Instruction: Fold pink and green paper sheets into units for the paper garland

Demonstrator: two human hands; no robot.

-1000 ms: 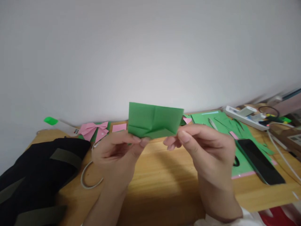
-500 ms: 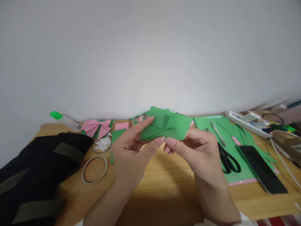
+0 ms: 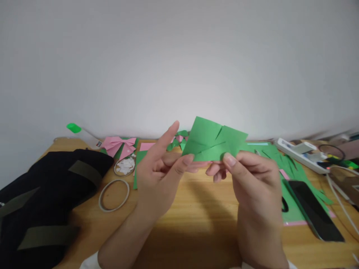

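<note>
A folded green paper [image 3: 210, 140] is held up in front of me, above the wooden table. My left hand [image 3: 161, 173] pinches its lower left corner between thumb and fingers, with the index finger raised off the paper. The lower right edge is pinched by my right hand [image 3: 252, 177], its thumb on the near face. Creases and a short slit at the top edge show on the paper. Some pink shows under its bottom edge, partly hidden by my fingers.
Dark cloth [image 3: 53, 186] lies at the left, beside a tape ring [image 3: 114, 195] and a pink paper bow [image 3: 119, 146]. At the right are a phone [image 3: 314, 209], green sheets [image 3: 291, 198] and a white power strip [image 3: 301, 155].
The green paper has moved right and looks flatter and more spread. My hands are farther apart, and my left index finger has lifted off it. The view has shifted slightly.
</note>
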